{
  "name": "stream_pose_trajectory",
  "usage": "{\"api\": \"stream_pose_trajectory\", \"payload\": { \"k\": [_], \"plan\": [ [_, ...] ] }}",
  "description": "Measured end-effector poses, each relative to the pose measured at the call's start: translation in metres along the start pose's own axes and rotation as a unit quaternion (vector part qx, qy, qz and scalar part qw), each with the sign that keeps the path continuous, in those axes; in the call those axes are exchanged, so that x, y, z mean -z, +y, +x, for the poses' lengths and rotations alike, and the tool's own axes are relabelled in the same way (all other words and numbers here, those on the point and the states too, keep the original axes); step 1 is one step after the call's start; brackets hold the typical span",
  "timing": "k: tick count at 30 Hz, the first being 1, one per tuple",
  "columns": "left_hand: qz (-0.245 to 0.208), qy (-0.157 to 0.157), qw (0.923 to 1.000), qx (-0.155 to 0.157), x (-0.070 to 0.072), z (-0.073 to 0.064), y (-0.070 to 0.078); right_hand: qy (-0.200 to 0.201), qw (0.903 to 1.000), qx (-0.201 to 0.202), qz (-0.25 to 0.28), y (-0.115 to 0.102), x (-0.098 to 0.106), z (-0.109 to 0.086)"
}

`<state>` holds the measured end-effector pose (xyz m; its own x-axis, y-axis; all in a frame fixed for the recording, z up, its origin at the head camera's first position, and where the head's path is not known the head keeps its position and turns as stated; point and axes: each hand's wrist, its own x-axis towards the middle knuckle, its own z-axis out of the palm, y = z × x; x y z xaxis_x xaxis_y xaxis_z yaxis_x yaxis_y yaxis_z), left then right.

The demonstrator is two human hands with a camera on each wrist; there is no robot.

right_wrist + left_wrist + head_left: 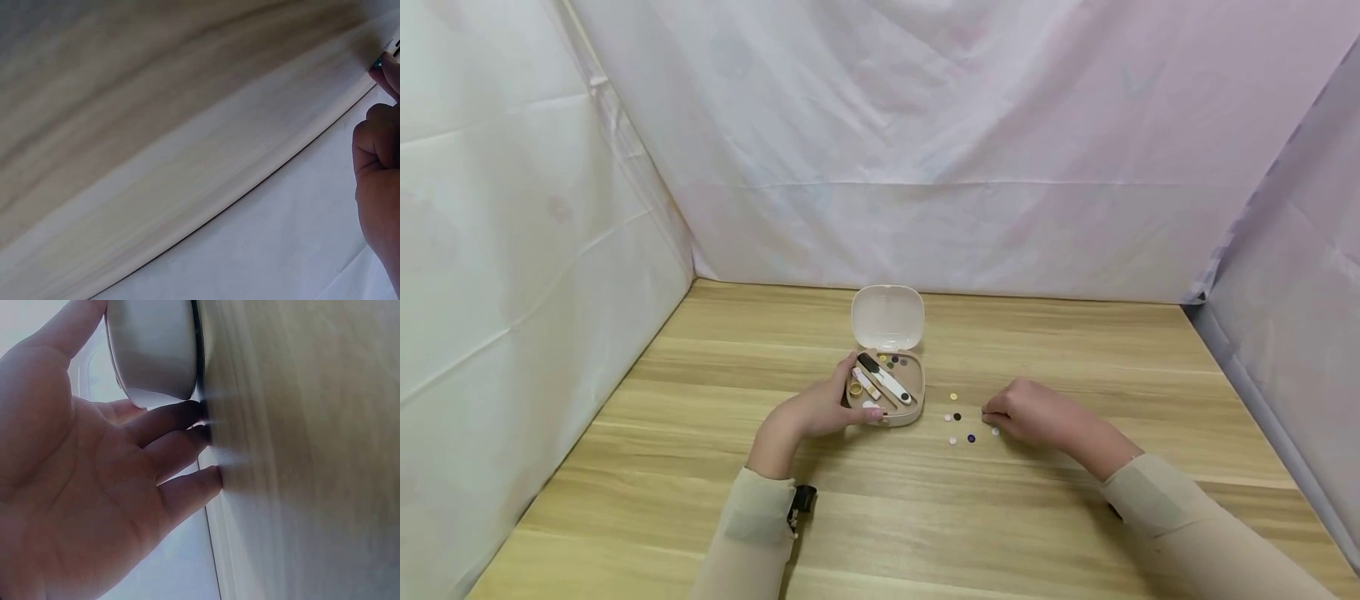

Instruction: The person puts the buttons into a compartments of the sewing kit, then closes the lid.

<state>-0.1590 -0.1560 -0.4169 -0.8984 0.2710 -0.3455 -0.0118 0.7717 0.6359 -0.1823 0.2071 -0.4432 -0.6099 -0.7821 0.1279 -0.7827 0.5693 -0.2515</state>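
A beige sewing kit box (917, 414) stands on the table with its lid (887, 318) raised. Inside lie a white-handled tool with a black end (891, 386), a gold ring-shaped thing (855, 388) and several small buttons in the back part. My left hand (820, 410) holds the box at its left front, thumb along the front rim and fingers by the side; in the left wrist view the hand (94, 462) has its lower fingertips at the tabletop. To the right, my right hand (1033, 414) pinches a small button (984, 411) close over the table, mostly hidden by the fingertips.
Several loose buttons lie between the box and my right hand, among them a yellow button (953, 397), a black button (957, 417) and a blue button (972, 438). A white button (996, 432) lies right under the right hand. Pale cloth walls (925, 233) border the table.
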Motion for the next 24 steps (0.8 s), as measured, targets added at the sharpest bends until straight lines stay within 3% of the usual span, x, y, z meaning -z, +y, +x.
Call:
{"api": "stream_pose_trajectory", "payload": {
  "k": [3, 12, 24],
  "plan": [
    [0.005, 0.002, 1.0000, 0.001, 0.000, -0.001, 0.000, -0.008, 0.9999, -0.010, 0.008, -0.001, 0.000, 0.001],
    [0.001, 0.001, 1.0000, -0.006, -0.001, 0.000, 0.001, -0.037, 0.9913, -0.090, 0.088, 0.001, 0.006, 0.006],
    [0.011, 0.004, 0.9999, -0.007, -0.001, 0.000, 0.001, -0.042, 0.9840, -0.119, 0.126, 0.010, 0.002, 0.008]
  ]
}}
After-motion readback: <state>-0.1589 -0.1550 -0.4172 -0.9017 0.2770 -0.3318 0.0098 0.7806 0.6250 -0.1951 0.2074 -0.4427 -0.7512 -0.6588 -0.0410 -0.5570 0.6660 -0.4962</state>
